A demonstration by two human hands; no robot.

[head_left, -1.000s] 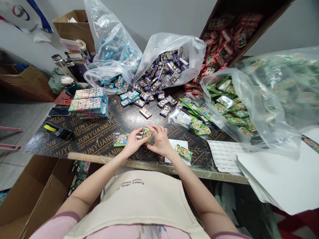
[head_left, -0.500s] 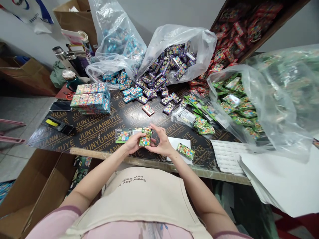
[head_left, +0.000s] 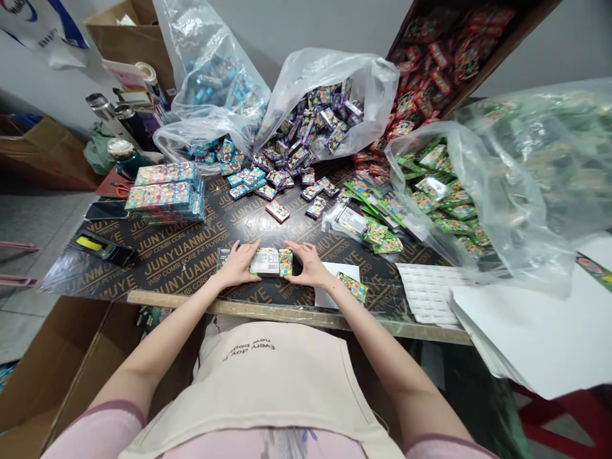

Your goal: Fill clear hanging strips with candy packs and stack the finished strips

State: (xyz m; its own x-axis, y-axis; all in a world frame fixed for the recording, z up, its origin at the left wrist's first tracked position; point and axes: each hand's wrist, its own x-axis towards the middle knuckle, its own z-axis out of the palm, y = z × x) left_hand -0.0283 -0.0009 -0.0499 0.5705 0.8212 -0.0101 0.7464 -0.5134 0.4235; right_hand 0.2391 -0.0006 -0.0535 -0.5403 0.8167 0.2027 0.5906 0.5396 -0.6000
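A long green-and-black printed pack with a pale middle panel lies flat on the table in front of me. Spread over its left part, my left hand grips it with the thumb at the near edge and fingers at the far edge. At the right end sits a small green packet. My right hand curves around that end, fingertips at the far edge and thumb at the near one. Another green packet rests on a white sheet beside my right wrist.
Plastic bags hold blue, purple and green packets. Red packets spill at the back right. Stacked boxes and a black tape dispenser stand left. White sheets overhang the right edge.
The small green packet, held up in my left hand before, now lies at the right end of the long pack. My left hand has moved left onto the pack. The view has shifted slightly.
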